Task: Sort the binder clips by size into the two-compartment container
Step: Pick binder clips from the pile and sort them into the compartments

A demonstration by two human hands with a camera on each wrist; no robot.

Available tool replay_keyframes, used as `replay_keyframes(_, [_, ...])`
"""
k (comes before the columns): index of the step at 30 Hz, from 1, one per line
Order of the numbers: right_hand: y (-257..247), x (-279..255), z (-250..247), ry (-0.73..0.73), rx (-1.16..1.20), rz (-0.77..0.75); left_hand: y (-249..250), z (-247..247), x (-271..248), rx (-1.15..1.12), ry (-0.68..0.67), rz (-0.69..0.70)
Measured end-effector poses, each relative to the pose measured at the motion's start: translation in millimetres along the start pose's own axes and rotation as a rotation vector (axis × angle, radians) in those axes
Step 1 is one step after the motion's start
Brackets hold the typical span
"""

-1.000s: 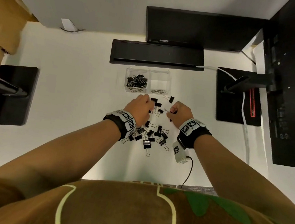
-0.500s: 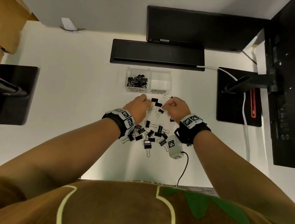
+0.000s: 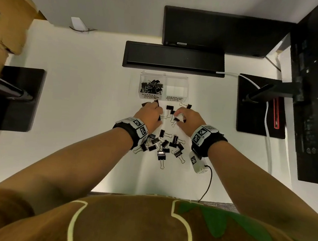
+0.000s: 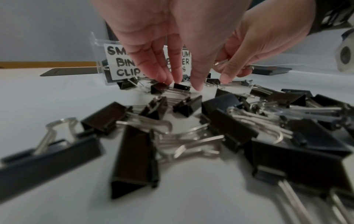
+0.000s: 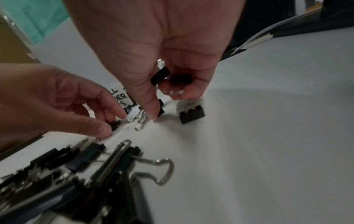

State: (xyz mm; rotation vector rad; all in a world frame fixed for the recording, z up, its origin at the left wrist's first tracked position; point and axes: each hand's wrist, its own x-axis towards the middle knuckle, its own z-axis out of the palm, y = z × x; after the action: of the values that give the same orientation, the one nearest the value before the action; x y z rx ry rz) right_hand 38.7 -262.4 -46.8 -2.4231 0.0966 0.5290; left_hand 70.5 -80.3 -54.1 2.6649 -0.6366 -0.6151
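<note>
The clear two-compartment container [image 3: 178,77] stands ahead of both hands; its left half, labelled small, holds several black clips [image 3: 152,86], and its right half, labelled medium, looks empty. Loose black binder clips [image 3: 164,145] lie in a pile between my wrists, with a few more near the container. My left hand [image 4: 180,84] reaches down and pinches a small clip [image 5: 114,123] on the table. My right hand [image 5: 168,104] curls its fingers round two small black clips [image 5: 181,78] in the palm, and its thumb touches down beside another clip [image 5: 161,109].
A black bar [image 3: 174,58] and a monitor [image 3: 227,30] sit behind the container. Black stand bases lie at the left [image 3: 12,98] and right [image 3: 255,109], with a white cable [image 3: 267,141] by the right one. A lone clip [image 5: 191,115] lies right of my right hand.
My right hand has shifted a little left and forward, closer to my left hand. The left hand has stayed over the clips in front of the container.
</note>
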Motion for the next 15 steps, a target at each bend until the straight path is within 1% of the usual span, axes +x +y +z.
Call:
replay_keyframes(3, [0.5,-1.6,2.9,-0.012,-0.010,0.046,4.4,1.2,0.9,0.045,-0.006,0.004])
replay_keyframes(6, [0.5,-3.3,7.8,-0.011,0.011,0.089,5.9,-1.2,-0.3,-0.009,-0.030,-0.008])
replay_keyframes(7, [0.4,-3.7,9.5,-0.009,0.014,0.094,5.5,-2.9,-1.2,-0.041,-0.013,-0.005])
replay_keyframes(9, [0.7,-3.2,11.6,-0.009,0.015,0.099,4.4,-8.1,-2.4,-0.123,0.083,-0.007])
replay_keyframes(12, [-0.8,-2.5,11.3,-0.018,0.009,0.096,4.3,-24.6,1.9,-0.225,0.247,-0.045])
replay_keyframes(15, [-3.7,-2.0,9.2,-0.047,0.025,0.108,0.9,-46.5,14.5,-0.212,0.324,-0.084])
